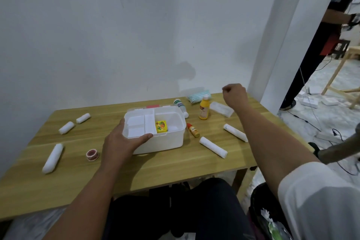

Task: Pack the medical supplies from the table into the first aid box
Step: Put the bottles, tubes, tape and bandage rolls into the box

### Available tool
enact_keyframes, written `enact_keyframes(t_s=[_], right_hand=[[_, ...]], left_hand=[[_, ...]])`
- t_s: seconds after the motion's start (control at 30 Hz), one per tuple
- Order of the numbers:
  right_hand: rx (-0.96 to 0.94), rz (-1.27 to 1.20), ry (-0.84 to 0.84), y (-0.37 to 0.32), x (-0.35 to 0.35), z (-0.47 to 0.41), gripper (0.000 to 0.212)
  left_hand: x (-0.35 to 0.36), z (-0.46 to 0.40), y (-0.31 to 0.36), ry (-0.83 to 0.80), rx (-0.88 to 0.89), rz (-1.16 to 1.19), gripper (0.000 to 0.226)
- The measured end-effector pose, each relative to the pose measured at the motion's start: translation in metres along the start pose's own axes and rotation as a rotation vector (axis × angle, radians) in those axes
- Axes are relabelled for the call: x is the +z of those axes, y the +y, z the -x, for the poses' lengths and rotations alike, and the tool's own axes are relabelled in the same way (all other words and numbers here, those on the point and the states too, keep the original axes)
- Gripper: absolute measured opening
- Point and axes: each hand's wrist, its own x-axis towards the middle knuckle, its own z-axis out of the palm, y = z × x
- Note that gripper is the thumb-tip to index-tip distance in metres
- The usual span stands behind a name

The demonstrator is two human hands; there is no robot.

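The white first aid box stands open mid-table, with a yellow packet inside next to its divider tray. My left hand grips the box's near left corner. My right hand hovers above the table's far right, fingers curled shut, nothing visible in it. A yellow bottle stands below it, beside a flat clear packet and a striped green pack. A small orange dropper bottle and a white bottle lie by the box. White bandage rolls lie to the right.
Three more white rolls and a pink tape ring lie on the left of the wooden table. A white wall stands behind. Another person stands at the right by cables and a wooden stool.
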Motion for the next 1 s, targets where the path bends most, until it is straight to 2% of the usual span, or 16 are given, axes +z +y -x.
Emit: enact_keyframes(t_s=[0.1, 0.17, 0.27, 0.33, 0.5, 0.63, 0.7, 0.83, 1.0], right_hand=[[0.084, 0.257, -0.272, 0.039, 0.020, -0.002, 0.049], [0.098, 0.385, -0.377, 0.053, 0.033, 0.000, 0.050], [0.088, 0.464, -0.326, 0.065, 0.043, 0.004, 0.022], [0.096, 0.471, -0.266, 0.066, 0.041, 0.004, 0.021], [0.123, 0.407, -0.230, 0.056, 0.019, -0.004, 0.039], [0.048, 0.264, -0.104, 0.029, -0.020, -0.009, 0.045], [0.002, 0.178, -0.106, 0.004, -0.037, -0.009, 0.056], [-0.150, 0.053, -0.257, -0.053, -0.050, 0.000, 0.065], [-0.309, 0.076, -0.536, -0.108, -0.028, 0.035, 0.065]], left_hand=[[0.000, 0.001, 0.002, 0.008, 0.016, 0.014, 0.124], [0.001, 0.002, 0.004, 0.015, 0.008, 0.020, 0.120], [0.002, 0.001, 0.006, 0.031, 0.010, 0.020, 0.113], [0.002, 0.000, 0.005, 0.042, 0.017, 0.022, 0.108], [0.002, 0.002, 0.006, 0.073, 0.006, 0.024, 0.099], [0.000, 0.004, 0.010, 0.064, 0.013, 0.028, 0.096], [-0.001, 0.004, 0.012, 0.061, 0.004, 0.034, 0.100], [-0.003, -0.002, 0.008, 0.020, 0.001, 0.056, 0.103], [-0.005, -0.017, 0.000, -0.072, 0.025, 0.102, 0.102]])
